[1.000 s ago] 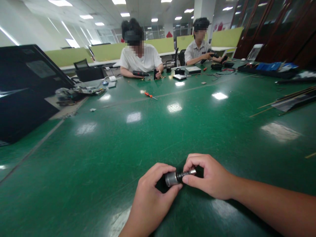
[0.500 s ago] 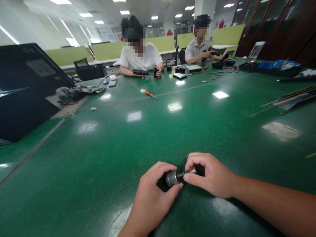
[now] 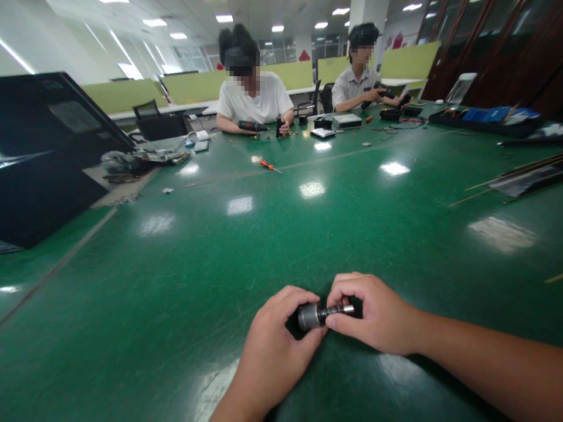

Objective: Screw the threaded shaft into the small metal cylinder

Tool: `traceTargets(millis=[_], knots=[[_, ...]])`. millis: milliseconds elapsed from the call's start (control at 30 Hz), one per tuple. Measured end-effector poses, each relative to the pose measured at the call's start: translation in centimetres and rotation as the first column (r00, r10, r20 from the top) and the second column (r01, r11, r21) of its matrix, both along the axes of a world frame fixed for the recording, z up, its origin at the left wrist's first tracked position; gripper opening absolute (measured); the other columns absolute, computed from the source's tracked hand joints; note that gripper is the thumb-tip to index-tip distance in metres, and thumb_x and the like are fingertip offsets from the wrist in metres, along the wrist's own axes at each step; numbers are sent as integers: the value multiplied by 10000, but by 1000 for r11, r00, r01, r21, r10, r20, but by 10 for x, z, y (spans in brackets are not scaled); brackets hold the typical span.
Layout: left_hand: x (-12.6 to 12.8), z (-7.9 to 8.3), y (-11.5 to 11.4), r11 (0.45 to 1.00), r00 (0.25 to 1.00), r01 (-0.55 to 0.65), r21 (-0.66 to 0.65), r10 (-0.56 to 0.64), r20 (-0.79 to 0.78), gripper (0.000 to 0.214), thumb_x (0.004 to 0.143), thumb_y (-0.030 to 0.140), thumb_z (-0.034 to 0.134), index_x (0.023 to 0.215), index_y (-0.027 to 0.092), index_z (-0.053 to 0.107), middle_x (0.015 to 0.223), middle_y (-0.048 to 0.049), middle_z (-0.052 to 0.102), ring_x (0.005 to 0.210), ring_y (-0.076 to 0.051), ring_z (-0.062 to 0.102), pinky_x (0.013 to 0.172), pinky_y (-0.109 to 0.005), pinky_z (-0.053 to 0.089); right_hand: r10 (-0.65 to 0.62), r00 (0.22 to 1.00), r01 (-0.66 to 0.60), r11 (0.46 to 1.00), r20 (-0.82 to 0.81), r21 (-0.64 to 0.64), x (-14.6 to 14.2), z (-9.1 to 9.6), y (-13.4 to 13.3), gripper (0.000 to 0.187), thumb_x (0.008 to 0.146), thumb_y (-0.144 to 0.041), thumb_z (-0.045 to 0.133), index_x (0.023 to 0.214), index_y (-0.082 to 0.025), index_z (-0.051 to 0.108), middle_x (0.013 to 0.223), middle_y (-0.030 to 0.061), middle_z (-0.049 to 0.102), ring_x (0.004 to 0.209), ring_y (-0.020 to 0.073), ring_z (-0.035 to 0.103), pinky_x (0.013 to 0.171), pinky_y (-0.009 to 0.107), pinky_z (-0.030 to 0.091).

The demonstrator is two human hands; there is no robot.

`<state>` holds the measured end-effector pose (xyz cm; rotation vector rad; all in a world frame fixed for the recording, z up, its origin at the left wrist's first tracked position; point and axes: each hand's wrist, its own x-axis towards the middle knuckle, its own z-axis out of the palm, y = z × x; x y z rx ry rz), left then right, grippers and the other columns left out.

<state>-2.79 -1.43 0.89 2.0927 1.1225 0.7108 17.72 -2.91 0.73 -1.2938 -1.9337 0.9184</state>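
Over at the upper right of the frame, a long, low black tray (image 3: 472, 125) carries flat, bright blue packets (image 3: 488, 113), with paler pieces heaped toward its far end, too blurred to name. Now down to the lower centre, just above the glossy, scratched green bench (image 3: 206, 240), where the dull grey metal cylinder (image 3: 309, 316) sits, lying on its side: the left hand (image 3: 279, 343) has its fingers curled round it, thumb below. Out of its right end runs a ridged dark shaft (image 3: 336, 310) with a shiny silver tip, and the right hand (image 3: 376, 313) pinches that between thumb and fingers. Further up, near upper centre, there's a screwdriver with an orange-and-black handle (image 3: 266, 165); slim tan rods (image 3: 523, 172) lie at the right edge. Against half a second ago, both grips match, the cylinder's a touch further right in the frame, and the silver tip shows brighter.
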Motion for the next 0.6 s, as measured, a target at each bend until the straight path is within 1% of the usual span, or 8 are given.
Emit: traceTargets(millis=[267, 600], knots=[[0, 1, 0, 1000, 1000, 9, -6, -9, -1, 257, 769, 93, 716, 960, 254, 658, 938, 25, 682, 877, -170, 639, 786, -304, 463, -1, 1000, 1, 1000, 1, -5, 0, 1, 0, 61, 792, -229, 715, 784, -192, 667, 739, -30, 617, 709, 129, 569, 683, 273, 380], [1, 2, 0, 1000, 1000, 5, -1, -5, 0, 239, 771, 107, 712, 960, 245, 665, 939, 2, 689, 871, -187, 645, 785, -315, 474, 0, 1000, 0, 1000, 16, -6, 0, 0, -1, 51, 793, -229, 715, 795, -204, 671, 752, -27, 633, 721, 137, 580, 692, 282, 386]])
